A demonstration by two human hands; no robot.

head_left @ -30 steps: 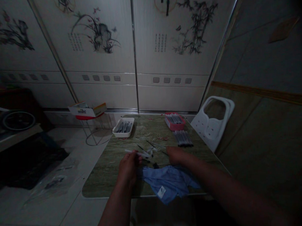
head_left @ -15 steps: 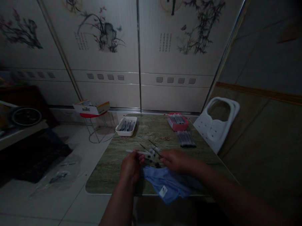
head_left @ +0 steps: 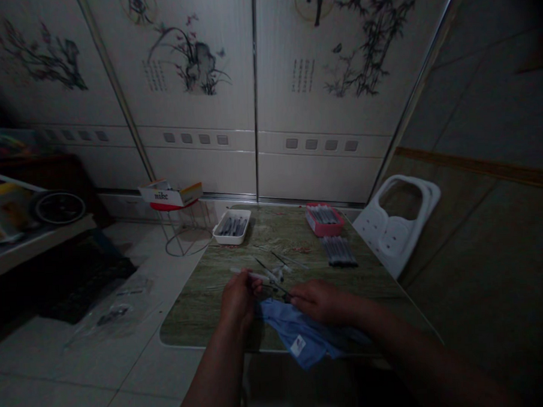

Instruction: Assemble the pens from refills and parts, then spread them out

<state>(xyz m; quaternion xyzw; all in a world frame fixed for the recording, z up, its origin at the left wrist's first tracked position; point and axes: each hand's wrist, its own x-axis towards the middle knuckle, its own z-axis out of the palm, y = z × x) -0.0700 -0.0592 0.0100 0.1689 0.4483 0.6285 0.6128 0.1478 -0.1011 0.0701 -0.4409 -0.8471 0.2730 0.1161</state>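
My left hand (head_left: 238, 296) is closed round a pale pen barrel (head_left: 247, 274) that sticks out to its left, just above the green wood-grain table (head_left: 199, 302). My right hand (head_left: 315, 300) pinches a thin dark refill (head_left: 280, 287) whose tip points toward the barrel. Both hands hover over a blue cloth (head_left: 299, 334) at the table's near edge. Loose pen parts (head_left: 278, 265) lie just beyond the hands.
A white tray of pens (head_left: 232, 227) stands at the back left, a pink tray of pens (head_left: 325, 218) at the back right, with a row of dark pens (head_left: 339, 251) in front of it. White plastic stools (head_left: 400, 222) lean to the right. A red stool with a box (head_left: 171, 196) stands left.
My right hand has drawn back toward me and left, closing on the thin refill and bringing it near the left hand. The view has shifted slightly.
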